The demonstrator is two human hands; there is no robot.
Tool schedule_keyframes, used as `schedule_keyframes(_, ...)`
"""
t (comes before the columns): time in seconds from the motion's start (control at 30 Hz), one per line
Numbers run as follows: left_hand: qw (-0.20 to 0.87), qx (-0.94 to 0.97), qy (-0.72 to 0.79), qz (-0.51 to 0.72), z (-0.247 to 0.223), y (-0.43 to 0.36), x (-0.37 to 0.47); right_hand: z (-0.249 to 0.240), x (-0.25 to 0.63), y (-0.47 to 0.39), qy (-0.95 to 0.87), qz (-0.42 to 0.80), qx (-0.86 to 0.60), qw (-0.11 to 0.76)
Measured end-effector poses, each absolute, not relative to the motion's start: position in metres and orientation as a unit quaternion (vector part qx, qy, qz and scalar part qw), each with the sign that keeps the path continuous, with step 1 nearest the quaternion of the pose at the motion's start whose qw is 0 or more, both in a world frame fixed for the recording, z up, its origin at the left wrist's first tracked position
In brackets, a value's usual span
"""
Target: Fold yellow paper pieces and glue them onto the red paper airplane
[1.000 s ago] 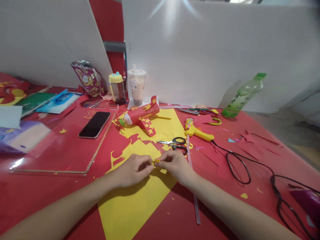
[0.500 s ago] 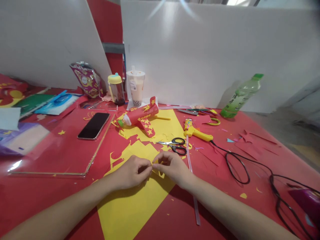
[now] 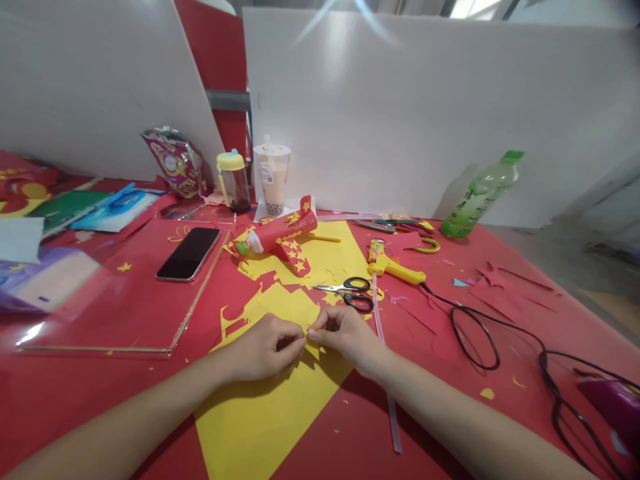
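Note:
Over a yellow paper sheet point(image 3: 260, 427), my left hand point(image 3: 267, 343) and my right hand point(image 3: 347, 337) almost meet at the fingertips. A small yellow paper piece point(image 3: 315, 328) is pinched between my right thumb and forefinger. My left thumb and forefinger are pressed together too; what they hold, if anything, is too small to make out. Black-handled scissors point(image 3: 350, 292) lie just beyond my right hand. Farther back rests a red rocket-shaped craft point(image 3: 285, 233) with yellow stars on it. A clear glue stick point(image 3: 379, 313) runs from the yellow glue gun point(image 3: 400, 270) and passes under my right forearm.
A phone point(image 3: 188, 253) lies on a clear plastic sheet at left. A lidded bottle point(image 3: 235, 183), a bubble tea cup point(image 3: 273, 180) and a green bottle point(image 3: 475, 200) stand along the white board point(image 3: 400, 113). A black cord point(image 3: 480, 310) loops at right among paper scraps.
My fingertips have drawn slightly apart, and the small yellow piece now shows in my right fingers. The other things keep their places; the view has shifted slightly.

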State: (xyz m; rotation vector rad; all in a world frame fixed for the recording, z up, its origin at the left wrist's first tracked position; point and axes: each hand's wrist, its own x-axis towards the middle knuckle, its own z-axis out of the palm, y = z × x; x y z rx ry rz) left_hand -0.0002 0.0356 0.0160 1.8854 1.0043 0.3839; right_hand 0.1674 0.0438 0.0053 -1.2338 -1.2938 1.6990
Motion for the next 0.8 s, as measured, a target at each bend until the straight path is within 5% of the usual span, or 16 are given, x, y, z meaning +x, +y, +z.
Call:
schedule_keyframes(0.63, 0.494, 0.736, 0.425, 0.185, 0.016, 0.037, 0.000, -0.006, 0.169, 0.044, -0.538, 0.613, -0.440, 0.375)
schedule_keyframes(0.8, 0.451, 0.728, 0.461, 0.231, 0.015, 0.038, 0.001, -0.007, 0.169, 0.042, -0.561, 0.634, -0.426, 0.318)
